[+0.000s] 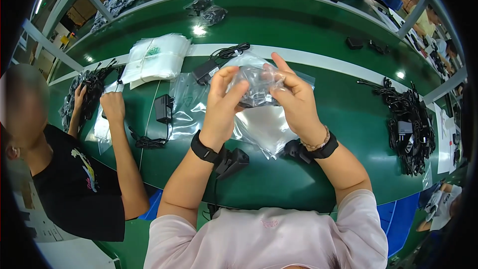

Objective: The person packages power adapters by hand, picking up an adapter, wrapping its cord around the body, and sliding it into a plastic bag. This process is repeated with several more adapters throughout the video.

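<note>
Between my hands, above the green table, is a crumpled clear plastic bag [252, 83]; dark shapes show through it, but I cannot tell whether they lie inside. My left hand [221, 102] is closed on the bag's left side, thumb against the fingers. On its right side, my right hand [298, 100] grips the plastic, with one finger raised. Below my hands lie flat, shiny clear bags [266, 128]. Just beyond my left hand rests a black power adapter [204, 73] with a coiled cable [233, 51]. Another black adapter [163, 108] sits farther left, its cord bundled nearby.
A stack of clear bags [155, 62] lies at the far left. Cabled adapters [411, 129] are heaped at the right. Beside me on the left, a co-worker [82, 179] handles a cable pile. Two wrapped bundles [214, 14] lie on the raised green surface behind.
</note>
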`<state>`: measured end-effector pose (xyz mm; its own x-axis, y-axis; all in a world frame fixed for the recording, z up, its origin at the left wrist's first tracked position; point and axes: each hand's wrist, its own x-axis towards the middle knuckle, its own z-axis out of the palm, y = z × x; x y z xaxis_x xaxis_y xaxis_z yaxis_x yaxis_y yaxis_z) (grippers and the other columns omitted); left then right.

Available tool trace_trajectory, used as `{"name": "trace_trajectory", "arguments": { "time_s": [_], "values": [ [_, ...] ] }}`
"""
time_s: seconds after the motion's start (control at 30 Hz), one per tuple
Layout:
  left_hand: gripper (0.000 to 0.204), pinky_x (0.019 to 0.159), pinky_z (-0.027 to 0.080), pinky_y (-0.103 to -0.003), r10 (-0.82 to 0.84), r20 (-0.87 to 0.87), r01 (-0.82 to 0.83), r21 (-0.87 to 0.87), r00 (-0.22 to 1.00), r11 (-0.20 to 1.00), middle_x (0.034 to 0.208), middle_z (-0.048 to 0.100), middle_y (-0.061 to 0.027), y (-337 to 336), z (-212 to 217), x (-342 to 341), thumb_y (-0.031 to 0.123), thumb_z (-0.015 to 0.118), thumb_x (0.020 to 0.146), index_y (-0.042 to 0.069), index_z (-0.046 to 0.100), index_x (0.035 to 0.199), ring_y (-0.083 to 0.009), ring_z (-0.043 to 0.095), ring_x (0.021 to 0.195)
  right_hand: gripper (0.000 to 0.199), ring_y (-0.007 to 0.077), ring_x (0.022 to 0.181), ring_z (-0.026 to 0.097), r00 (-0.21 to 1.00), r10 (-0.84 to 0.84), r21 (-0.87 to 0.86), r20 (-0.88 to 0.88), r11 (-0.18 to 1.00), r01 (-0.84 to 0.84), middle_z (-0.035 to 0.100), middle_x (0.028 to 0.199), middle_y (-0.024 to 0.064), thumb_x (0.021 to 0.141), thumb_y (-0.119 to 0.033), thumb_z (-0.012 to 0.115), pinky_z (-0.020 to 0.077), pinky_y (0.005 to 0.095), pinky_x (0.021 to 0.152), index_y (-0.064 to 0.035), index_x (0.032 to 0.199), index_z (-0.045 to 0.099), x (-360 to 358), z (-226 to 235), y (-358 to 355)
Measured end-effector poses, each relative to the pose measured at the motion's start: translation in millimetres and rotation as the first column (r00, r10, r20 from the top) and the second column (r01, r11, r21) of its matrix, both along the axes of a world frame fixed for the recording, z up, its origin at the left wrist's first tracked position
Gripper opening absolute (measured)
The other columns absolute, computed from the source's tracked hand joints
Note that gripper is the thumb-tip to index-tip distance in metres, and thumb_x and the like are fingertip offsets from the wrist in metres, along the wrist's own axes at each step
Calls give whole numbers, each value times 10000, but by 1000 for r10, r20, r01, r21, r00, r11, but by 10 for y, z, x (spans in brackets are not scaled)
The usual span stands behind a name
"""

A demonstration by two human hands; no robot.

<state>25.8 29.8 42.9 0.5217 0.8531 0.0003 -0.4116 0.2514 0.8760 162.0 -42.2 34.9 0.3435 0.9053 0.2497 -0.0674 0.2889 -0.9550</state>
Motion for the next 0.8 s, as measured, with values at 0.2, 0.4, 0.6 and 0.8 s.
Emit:
{"name": "trace_trajectory", "arguments": {
  "time_s": [0.2,0.4,0.6,0.8],
  "values": [
    [327,606,464,-193,5,-124,16,166,992,986,858,602,-81,162,-116,-67,167,546,871,57,426,1154,-111,578,708,507,149,1059,502,862,219,-70,-457,957,-281,305,1373,103,808,-31,561,432,238,846,-53,1297,430,55,380,-112],
    [338,554,462,-209,130,-247,-51,305,960,951,754,595,-78,64,162,-67,152,534,880,61,419,1185,-120,567,619,472,131,966,548,900,374,-349,-226,831,-433,502,1209,85,770,12,606,474,250,786,-56,1229,519,323,489,107],
    [270,541,445,-217,306,-197,-256,242,931,936,725,590,-76,39,246,-462,77,543,861,49,446,1111,-119,546,572,462,220,853,614,604,17,-195,797,953,230,601,1110,104,699,8,614,494,293,762,-91,1150,594,1720,405,1017],
    [211,553,446,-218,401,-168,-264,520,901,812,735,581,-66,166,-290,-545,73,544,865,8,472,1053,-119,544,576,497,401,1134,454,-216,160,51,963,679,733,497,1257,134,766,-301,594,400,495,898,-180,1241,519,3013,-376,1734]
  ]
}}
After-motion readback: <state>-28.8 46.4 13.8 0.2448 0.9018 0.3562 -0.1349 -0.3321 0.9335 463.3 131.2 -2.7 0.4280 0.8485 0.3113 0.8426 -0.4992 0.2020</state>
